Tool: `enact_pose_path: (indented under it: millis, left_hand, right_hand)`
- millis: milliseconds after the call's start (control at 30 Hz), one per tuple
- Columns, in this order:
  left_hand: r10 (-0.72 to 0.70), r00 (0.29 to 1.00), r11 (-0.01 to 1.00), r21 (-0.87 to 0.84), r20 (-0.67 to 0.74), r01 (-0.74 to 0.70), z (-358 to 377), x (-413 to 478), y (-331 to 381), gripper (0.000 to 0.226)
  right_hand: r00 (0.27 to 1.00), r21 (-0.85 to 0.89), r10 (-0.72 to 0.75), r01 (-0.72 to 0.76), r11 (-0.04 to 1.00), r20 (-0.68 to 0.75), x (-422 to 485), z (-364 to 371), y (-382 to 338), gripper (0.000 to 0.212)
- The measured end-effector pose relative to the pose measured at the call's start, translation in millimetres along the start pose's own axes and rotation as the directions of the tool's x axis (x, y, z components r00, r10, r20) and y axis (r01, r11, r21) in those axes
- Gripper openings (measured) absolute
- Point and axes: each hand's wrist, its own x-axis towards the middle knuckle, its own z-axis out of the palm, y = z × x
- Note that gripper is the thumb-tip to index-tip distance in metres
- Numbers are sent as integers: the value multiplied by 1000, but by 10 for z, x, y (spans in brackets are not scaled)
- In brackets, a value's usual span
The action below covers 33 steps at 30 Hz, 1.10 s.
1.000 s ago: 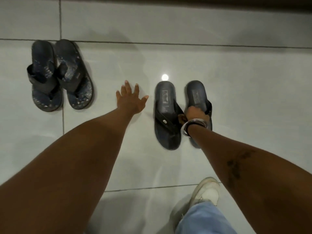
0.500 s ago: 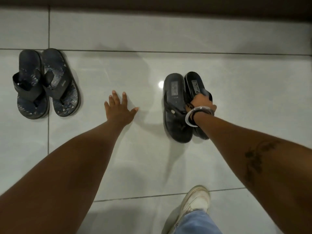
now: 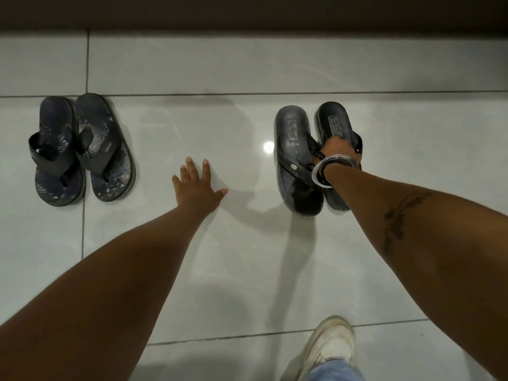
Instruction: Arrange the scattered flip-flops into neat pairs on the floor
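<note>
Two plain black flip-flops lie side by side at the right of the floor, the left one [image 3: 295, 149] touching the right one [image 3: 334, 122]. My right hand [image 3: 337, 149], with bangles at the wrist, is shut on the straps where the two meet. At the far left lies a pair of patterned dark blue flip-flops, one [image 3: 56, 155] beside the other [image 3: 105, 149], touching each other. My left hand [image 3: 196, 185] rests flat on the tile between the two pairs, fingers spread, holding nothing.
Glossy grey floor tiles [image 3: 233, 270] with dark grout lines fill the view. A dark wall base [image 3: 247, 12] runs along the top. My white shoe [image 3: 328, 345] and blue trouser cuff stand at the bottom right. A lamp's reflection [image 3: 268, 146] glints beside the black pair.
My right hand has pushed the right black flip-flop up against the left one, so the gap between them has closed. The left hand has stayed flat on the tile.
</note>
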Motion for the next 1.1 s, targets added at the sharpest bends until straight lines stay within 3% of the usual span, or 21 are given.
enact_pose_path:
  millis: [333,633,833,967,1100]
  left_hand:
    - [1,1000,1000,14,15,-1,-19,-6,4,93]
    - [-5,999,1000,23,35,4,-70,-13,22,95]
    - [30,996,999,-37,81,-27,-181,-27,-49,88]
    - [89,995,994,-66,-43,-91,-661,-348,-118,77]
    - [197,942,967,-104,-272,-232,-1982,-755,-181,70]
  right_hand:
    - [999,25,26,-25,999,-47,265,-172,-130,13]
    - [999,50,49,-48,998,-5,269,-114,-188,11]
    - [1000,43,24,-24,999,-6,153,-197,-170,27]
    - [977,-185,-172,148,971,-123,-306,-567,-211,40]
    - [868,-297,-475,419,858,-148,-964,-1546,-505,41]
